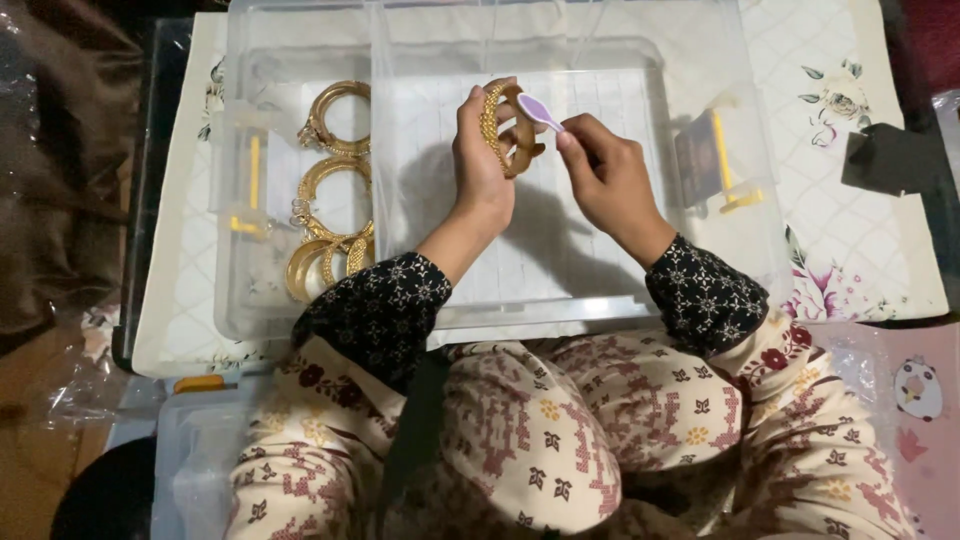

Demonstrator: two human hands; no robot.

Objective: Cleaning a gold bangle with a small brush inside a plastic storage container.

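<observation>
My left hand (483, 150) has its fingers clenched around a gold bangle (505, 128); my right hand (605, 172) pinches a small purple brush (538, 110) touching it, above the clear plastic box (520, 300).

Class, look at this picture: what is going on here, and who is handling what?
A seated person holds gold bangles upright in the left hand. The right hand pinches a small lilac brush, its head against the bangles. Both hands are over a clear plastic storage box with yellow latches. More gold bangles lie in a row in the box's narrow left compartment. The box rests on a white floral cloth.
</observation>
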